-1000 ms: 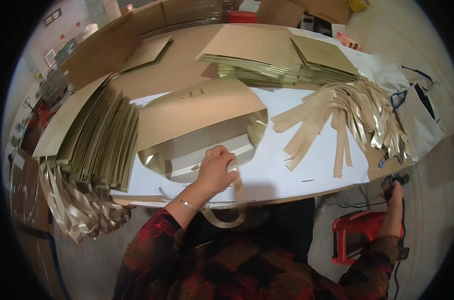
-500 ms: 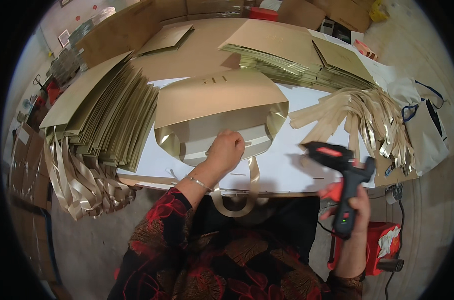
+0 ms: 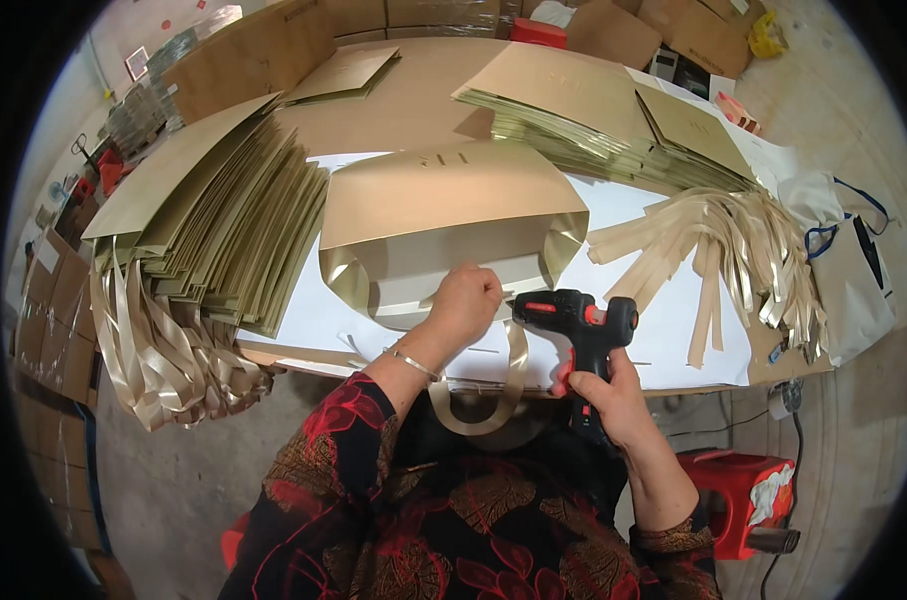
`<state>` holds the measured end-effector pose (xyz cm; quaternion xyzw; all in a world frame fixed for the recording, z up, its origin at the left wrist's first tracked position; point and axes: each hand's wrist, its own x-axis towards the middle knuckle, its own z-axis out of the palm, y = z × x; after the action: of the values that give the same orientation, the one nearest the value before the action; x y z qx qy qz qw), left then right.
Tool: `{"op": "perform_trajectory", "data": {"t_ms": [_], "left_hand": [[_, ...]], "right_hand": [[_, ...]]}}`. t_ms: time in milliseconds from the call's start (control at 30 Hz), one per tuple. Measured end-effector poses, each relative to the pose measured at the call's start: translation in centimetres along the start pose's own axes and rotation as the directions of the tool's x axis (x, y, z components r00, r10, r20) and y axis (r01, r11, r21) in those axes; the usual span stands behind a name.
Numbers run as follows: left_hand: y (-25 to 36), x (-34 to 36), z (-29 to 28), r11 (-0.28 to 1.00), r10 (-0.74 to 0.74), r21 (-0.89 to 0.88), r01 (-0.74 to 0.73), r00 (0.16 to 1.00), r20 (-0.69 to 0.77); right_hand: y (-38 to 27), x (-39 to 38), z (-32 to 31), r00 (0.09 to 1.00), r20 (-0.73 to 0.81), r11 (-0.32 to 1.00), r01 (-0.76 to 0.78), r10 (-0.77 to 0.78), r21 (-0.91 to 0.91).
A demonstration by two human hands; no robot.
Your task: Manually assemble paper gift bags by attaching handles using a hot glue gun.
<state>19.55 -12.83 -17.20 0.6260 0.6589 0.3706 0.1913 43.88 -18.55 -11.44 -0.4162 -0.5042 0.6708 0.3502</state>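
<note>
A gold paper bag (image 3: 454,200) lies on the table with its mouth toward me, showing a pale inside. At that mouth my left hand (image 3: 466,302) is closed in a pinch; its fingers hide what they hold. A gold ribbon loop (image 3: 517,372) hangs from the bag's near edge, over the table edge. My right hand (image 3: 614,400) grips a black and red hot glue gun (image 3: 574,318). The gun's nozzle points left, close beside my left fingertips, at the bag's opening.
Folded gold bags (image 3: 224,225) with ribbon handles (image 3: 154,370) stand in a row at left. More flat bags (image 3: 554,90) are stacked at the back right. Loose cut ribbons (image 3: 744,240) lie at right, near a white cloth bag (image 3: 844,270). A red stool (image 3: 734,490) stands below.
My right hand has brought the glue gun left and turned its nozzle in beside my left hand. The left hand stays closed at the bag's mouth.
</note>
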Motion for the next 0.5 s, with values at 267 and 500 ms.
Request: {"op": "perform_trajectory", "data": {"t_ms": [267,500], "left_hand": [[-0.4,-1.8,-0.3,0.929,0.273,0.225,-0.294,0.954,0.121],[1.5,-6.3,-6.9,0.802,0.5,0.458,-0.385,0.851,-0.16]], "right_hand": [[-0.5,-0.5,-0.8,1.0,0.019,0.998,0.014,-0.015,0.067],[-0.7,0.3,-1.2,0.997,0.031,0.997,-0.073,0.073,-0.008]]}}
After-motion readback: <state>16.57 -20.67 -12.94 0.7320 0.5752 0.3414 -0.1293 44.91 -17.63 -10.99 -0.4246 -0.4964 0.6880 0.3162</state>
